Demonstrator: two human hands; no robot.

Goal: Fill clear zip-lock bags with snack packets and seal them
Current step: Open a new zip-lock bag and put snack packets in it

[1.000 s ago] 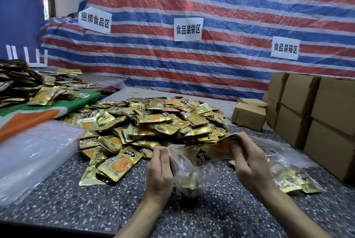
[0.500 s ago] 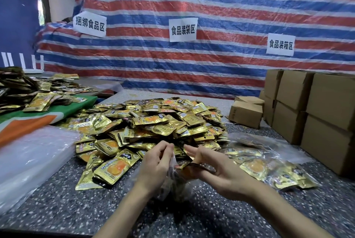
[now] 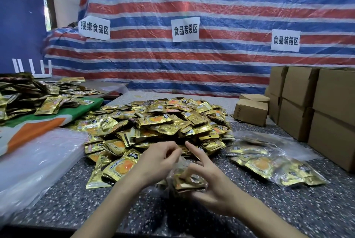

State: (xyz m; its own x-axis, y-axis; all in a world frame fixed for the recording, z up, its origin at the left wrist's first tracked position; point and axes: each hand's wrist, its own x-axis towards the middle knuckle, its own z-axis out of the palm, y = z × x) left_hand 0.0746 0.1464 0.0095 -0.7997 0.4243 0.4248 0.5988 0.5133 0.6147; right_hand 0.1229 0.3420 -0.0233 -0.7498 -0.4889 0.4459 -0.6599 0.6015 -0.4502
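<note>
Both hands at a clear bag of packets on the speckled table.
The left hand pinches the bag's upper edge; the right hand pinches its side, index finger raised. A pile of gold packets lies just behind; filled bags lie right, near cardboard boxes.

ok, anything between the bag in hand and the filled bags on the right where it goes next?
Nothing visible. The left hand and right hand both grip the bag. Between it and the filled bags only speckled table shows, apart from the right hand itself. The packet pile lies behind, off that path.
</note>
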